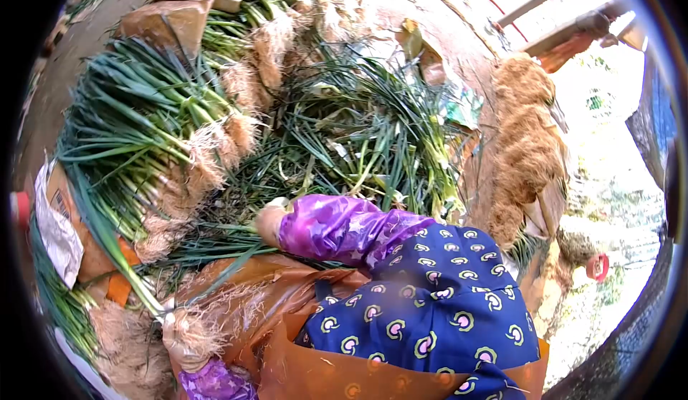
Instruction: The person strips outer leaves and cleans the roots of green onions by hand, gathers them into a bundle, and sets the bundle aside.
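My left hand [189, 355], at the lower left below a purple sleeve, is closed around the root end of a spring onion [137, 284]. Pale stringy roots hang over the fingers, and the long green leaves stretch to the upper left. My right hand [269, 223] reaches out from the other purple sleeve, beside a heap of loose green leaves [337, 138]. Its fingers are turned away and hidden, so any grip is unclear. A pale bit shows at its upper edge. Close by lies a row of spring onions [136, 113] with roots pointing right.
An orange plastic sheet [251, 292] covers my lap. More rooted onions [129, 343] lie at the lower left, near a white wrapper [63, 232]. A brown fibrous pile [527, 149] stands at the right. Brown sacking [168, 26] partly covers onions at the top left.
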A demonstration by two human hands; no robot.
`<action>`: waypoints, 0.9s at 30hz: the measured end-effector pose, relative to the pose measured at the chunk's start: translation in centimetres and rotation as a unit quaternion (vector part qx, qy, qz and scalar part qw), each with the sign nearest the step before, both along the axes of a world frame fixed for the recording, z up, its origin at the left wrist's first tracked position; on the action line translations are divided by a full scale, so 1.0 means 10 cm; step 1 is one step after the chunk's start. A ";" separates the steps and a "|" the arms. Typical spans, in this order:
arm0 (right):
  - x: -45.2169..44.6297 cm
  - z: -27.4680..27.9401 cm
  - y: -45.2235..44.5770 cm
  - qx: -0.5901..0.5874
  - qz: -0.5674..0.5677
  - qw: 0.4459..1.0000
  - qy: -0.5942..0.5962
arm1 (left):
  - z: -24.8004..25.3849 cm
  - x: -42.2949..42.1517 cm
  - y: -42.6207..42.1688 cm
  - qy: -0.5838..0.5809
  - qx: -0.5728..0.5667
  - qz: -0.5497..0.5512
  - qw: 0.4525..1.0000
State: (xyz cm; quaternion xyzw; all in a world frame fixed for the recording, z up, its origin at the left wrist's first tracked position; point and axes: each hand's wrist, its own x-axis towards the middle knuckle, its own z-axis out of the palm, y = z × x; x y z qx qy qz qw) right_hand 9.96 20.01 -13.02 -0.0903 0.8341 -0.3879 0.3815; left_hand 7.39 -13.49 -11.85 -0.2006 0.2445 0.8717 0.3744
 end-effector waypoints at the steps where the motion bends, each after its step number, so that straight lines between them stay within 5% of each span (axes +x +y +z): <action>1: -0.05 0.06 0.01 0.180 0.028 0.978 0.103 | 0.09 0.09 0.06 0.016 -0.124 0.070 0.990; 2: -0.15 0.13 -0.17 -0.002 -0.070 0.983 0.168 | 0.08 0.04 -0.09 0.005 -0.112 -0.026 0.993; 3: -0.31 0.18 -0.38 -0.142 -0.101 0.959 0.223 | 0.35 0.13 0.24 0.128 -0.130 -0.054 0.982; 5: -0.44 0.54 -0.73 -0.322 -0.091 0.932 0.142 | 0.44 0.06 0.35 0.124 -0.109 -0.078 0.983; 6: -0.52 0.47 -0.91 -0.512 0.009 0.857 0.058 | 0.48 0.05 0.41 0.102 -0.138 -0.009 0.985; 7: -0.55 0.45 -1.01 -0.490 0.044 0.862 0.122 | 0.53 0.04 0.44 0.081 -0.168 0.068 0.980; 9: -0.39 0.47 -0.85 -0.354 -0.027 0.935 0.028 | 0.72 -0.05 0.51 0.091 -0.172 0.010 0.981; 11: -0.33 -0.10 -0.82 -0.264 0.022 0.964 0.017 | 0.94 -0.07 0.59 0.225 -0.332 -0.142 0.905; 12: -0.20 -0.23 -0.66 -0.142 0.055 0.988 -0.015 | 0.94 -0.11 0.54 0.263 -0.320 -0.091 0.906; 13: -0.06 -0.36 -0.53 0.016 0.131 0.990 -0.049 | 0.91 -0.15 0.46 0.302 -0.307 -0.046 0.901; 14: 0.08 -0.55 -0.38 0.137 0.235 0.959 -0.079 | 0.95 -0.17 0.34 0.201 -0.226 0.007 0.953; 16: 0.27 -1.40 0.03 0.106 0.359 0.927 -0.020 | 0.86 -0.22 0.21 0.214 -0.268 0.050 0.938; 17: 0.29 -0.70 0.02 0.230 0.341 0.911 -0.039 | 0.85 -0.24 0.27 0.216 -0.280 0.068 0.933; 18: 0.09 -0.19 0.09 0.183 0.258 0.948 0.023 | 0.85 -0.28 0.32 0.164 -0.224 0.037 0.960; 20: -0.20 0.09 0.12 0.102 0.008 0.936 0.336 | 0.63 -0.18 0.34 0.093 -0.212 0.031 0.972; 21: -0.50 0.36 0.12 0.074 -0.130 0.868 0.473 | 0.50 -0.14 0.34 0.090 -0.202 0.033 0.975; 23: -1.22 0.45 0.22 0.227 -0.258 0.905 0.251 | 0.51 -0.08 0.43 0.126 -0.207 0.031 0.970; 25: -1.65 0.01 0.37 0.300 -0.207 0.867 0.340 | 0.56 -0.05 0.45 0.122 -0.199 0.052 0.971; 27: -1.53 0.22 0.11 0.121 -0.226 0.872 0.417 | 0.59 -0.02 0.44 0.114 -0.253 0.060 0.959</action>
